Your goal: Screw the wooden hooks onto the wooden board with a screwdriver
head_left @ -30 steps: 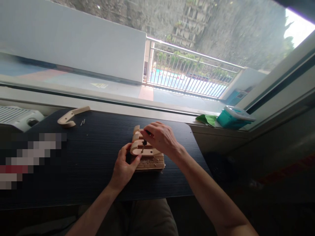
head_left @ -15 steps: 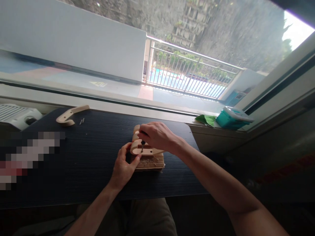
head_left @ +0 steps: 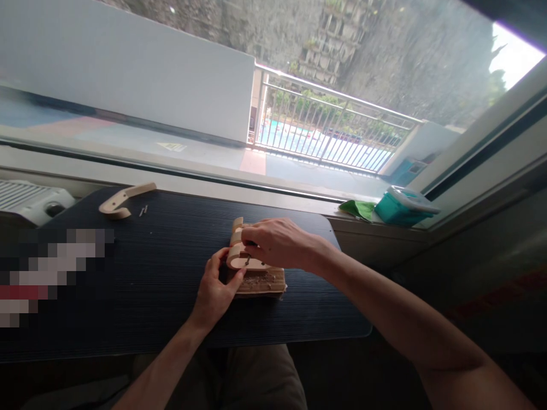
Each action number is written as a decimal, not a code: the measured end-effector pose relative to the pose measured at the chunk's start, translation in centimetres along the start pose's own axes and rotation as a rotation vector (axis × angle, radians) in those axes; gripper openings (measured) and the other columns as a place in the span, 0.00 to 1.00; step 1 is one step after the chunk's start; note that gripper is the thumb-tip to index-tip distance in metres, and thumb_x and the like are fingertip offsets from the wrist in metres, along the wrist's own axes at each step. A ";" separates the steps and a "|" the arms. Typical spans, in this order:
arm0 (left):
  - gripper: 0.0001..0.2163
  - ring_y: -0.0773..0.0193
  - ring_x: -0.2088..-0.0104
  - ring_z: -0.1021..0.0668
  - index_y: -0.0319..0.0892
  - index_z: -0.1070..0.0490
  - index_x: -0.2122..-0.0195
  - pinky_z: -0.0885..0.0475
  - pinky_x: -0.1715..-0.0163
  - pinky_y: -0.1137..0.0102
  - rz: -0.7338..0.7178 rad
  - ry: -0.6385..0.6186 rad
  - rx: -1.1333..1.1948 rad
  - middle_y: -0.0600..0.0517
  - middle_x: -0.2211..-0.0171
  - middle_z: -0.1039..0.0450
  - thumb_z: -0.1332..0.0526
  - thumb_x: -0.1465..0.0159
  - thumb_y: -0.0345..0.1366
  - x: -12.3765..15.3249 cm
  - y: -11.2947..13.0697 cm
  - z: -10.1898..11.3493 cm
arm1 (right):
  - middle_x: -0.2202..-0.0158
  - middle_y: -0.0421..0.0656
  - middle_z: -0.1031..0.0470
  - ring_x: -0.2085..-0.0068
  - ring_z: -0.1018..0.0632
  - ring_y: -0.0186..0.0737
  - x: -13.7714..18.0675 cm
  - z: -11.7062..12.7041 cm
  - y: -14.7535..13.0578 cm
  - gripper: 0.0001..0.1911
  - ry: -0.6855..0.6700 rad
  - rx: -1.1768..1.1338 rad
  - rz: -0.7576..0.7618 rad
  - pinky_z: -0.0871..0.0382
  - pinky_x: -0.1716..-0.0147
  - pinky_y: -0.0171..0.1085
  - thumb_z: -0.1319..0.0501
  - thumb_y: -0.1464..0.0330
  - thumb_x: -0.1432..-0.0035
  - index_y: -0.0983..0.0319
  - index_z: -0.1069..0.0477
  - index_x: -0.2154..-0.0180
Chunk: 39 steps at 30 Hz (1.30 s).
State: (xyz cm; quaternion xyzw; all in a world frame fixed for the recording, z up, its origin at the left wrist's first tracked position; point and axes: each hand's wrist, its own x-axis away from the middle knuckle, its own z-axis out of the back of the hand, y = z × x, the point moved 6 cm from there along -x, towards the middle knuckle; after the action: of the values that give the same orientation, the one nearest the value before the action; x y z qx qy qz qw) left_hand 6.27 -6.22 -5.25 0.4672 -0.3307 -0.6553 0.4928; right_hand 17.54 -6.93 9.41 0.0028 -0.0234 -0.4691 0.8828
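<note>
My left hand point(head_left: 216, 288) grips the rounded left end of a curved wooden piece point(head_left: 235, 261), thumb in front and fingers behind. Beneath the piece is a block point(head_left: 260, 283) with what look like loose bits scattered on its top. From above, my right hand point(head_left: 273, 242) is closed around a small screwdriver point(head_left: 248, 260), whose handle it covers. The metal shaft points down at the piece near my left thumb. More curved wood point(head_left: 237, 222) stands just behind, partly hidden by my right hand.
On the dark table point(head_left: 162, 285), another bent wooden piece point(head_left: 114, 206) lies at the back left beside small metal screws point(head_left: 143, 210). A white appliance point(head_left: 34, 200) is at the left. A green cloth point(head_left: 358, 209) and a teal box point(head_left: 404, 206) rest by the window.
My right hand has lowered and turned, and its fingers now cover the screwdriver's dark handle, which showed before. My left hand keeps its hold on the curved piece.
</note>
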 end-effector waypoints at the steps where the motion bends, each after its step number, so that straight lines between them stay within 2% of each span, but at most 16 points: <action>1: 0.22 0.57 0.55 0.26 0.44 0.37 0.51 0.32 0.50 0.60 0.004 -0.001 -0.001 0.48 0.55 0.30 0.38 0.46 0.42 0.0 0.0 0.0 | 0.67 0.44 0.24 0.67 0.26 0.37 0.0 -0.1 0.0 0.11 -0.003 -0.005 0.012 0.48 0.73 0.35 0.50 0.67 0.37 0.62 0.31 0.65; 4: 0.22 0.57 0.55 0.26 0.44 0.37 0.51 0.32 0.50 0.60 0.008 -0.002 -0.004 0.48 0.56 0.30 0.38 0.46 0.43 0.0 -0.1 0.0 | 0.68 0.45 0.24 0.67 0.25 0.39 -0.4 -0.6 0.1 0.11 0.008 0.001 -0.005 0.47 0.73 0.35 0.51 0.66 0.36 0.63 0.33 0.63; 9: 0.22 0.56 0.55 0.26 0.44 0.37 0.51 0.33 0.50 0.60 0.011 0.001 0.004 0.48 0.55 0.30 0.38 0.46 0.42 0.0 -0.2 0.0 | 0.70 0.48 0.23 0.69 0.23 0.42 -0.9 -1.2 1.2 0.16 -0.012 0.040 -0.247 0.43 0.74 0.36 0.53 0.61 0.35 0.65 0.33 0.61; 11: 0.22 0.56 0.54 0.26 0.44 0.37 0.51 0.33 0.50 0.60 0.005 0.001 0.004 0.48 0.55 0.30 0.38 0.46 0.42 0.0 -0.1 0.0 | 0.69 0.49 0.23 0.68 0.23 0.42 -0.9 -1.1 1.4 0.18 -0.014 0.055 -0.285 0.41 0.73 0.36 0.54 0.60 0.35 0.65 0.32 0.62; 15: 0.22 0.56 0.55 0.26 0.44 0.37 0.51 0.32 0.51 0.60 -0.011 0.007 0.000 0.48 0.56 0.29 0.38 0.46 0.43 0.0 -0.1 0.0 | 0.70 0.47 0.23 0.68 0.24 0.42 -0.7 -0.3 0.9 0.15 -0.012 0.087 -0.224 0.42 0.73 0.36 0.52 0.62 0.36 0.64 0.31 0.62; 19: 0.22 0.57 0.55 0.26 0.44 0.36 0.51 0.31 0.52 0.60 -0.008 0.007 -0.002 0.48 0.56 0.30 0.38 0.46 0.43 0.0 0.0 0.0 | 0.66 0.45 0.25 0.65 0.26 0.38 -0.5 0.3 -0.3 0.08 -0.034 0.049 -0.030 0.44 0.72 0.34 0.48 0.69 0.39 0.63 0.31 0.63; 22: 0.22 0.57 0.56 0.26 0.44 0.37 0.51 0.32 0.51 0.61 0.005 0.003 0.000 0.48 0.56 0.30 0.38 0.46 0.42 0.0 0.0 0.0 | 0.66 0.44 0.26 0.65 0.27 0.37 -0.5 0.2 -0.8 0.08 -0.007 0.029 0.069 0.46 0.73 0.34 0.48 0.69 0.37 0.63 0.31 0.65; 26: 0.22 0.58 0.56 0.26 0.44 0.37 0.51 0.32 0.51 0.60 0.013 0.001 0.010 0.49 0.57 0.30 0.38 0.46 0.42 0.0 0.0 0.0 | 0.68 0.45 0.26 0.67 0.27 0.37 -1.0 -0.6 -0.5 0.09 0.026 0.049 0.038 0.48 0.76 0.34 0.48 0.68 0.37 0.63 0.31 0.65; 32: 0.22 0.56 0.54 0.26 0.44 0.37 0.51 0.33 0.49 0.60 0.000 0.003 0.000 0.48 0.55 0.30 0.38 0.46 0.42 0.0 -0.1 0.0 | 0.71 0.47 0.24 0.71 0.24 0.39 -1.4 -1.0 0.7 0.16 -0.016 0.069 -0.225 0.44 0.74 0.35 0.55 0.64 0.34 0.65 0.32 0.62; 35: 0.21 0.56 0.55 0.26 0.43 0.37 0.51 0.32 0.50 0.60 -0.006 0.006 -0.007 0.48 0.56 0.30 0.38 0.46 0.42 0.0 -0.1 0.0 | 0.72 0.47 0.24 0.70 0.24 0.41 -1.4 -0.6 0.3 0.15 -0.016 0.090 -0.182 0.45 0.75 0.35 0.55 0.64 0.35 0.64 0.32 0.63; 39: 0.22 0.57 0.56 0.26 0.43 0.37 0.51 0.32 0.51 0.60 -0.003 0.003 -0.008 0.47 0.56 0.30 0.38 0.46 0.42 0.0 0.0 0.0 | 0.72 0.43 0.25 0.72 0.25 0.39 -1.0 -0.1 -0.7 0.08 -0.049 0.058 -0.040 0.48 0.78 0.35 0.48 0.67 0.41 0.63 0.35 0.61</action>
State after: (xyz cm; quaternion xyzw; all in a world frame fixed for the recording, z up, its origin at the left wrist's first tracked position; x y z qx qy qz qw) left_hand 6.25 -6.23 -5.24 0.4668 -0.3267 -0.6566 0.4942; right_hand 16.34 -6.48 9.28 0.0171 -0.0587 -0.4856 0.8720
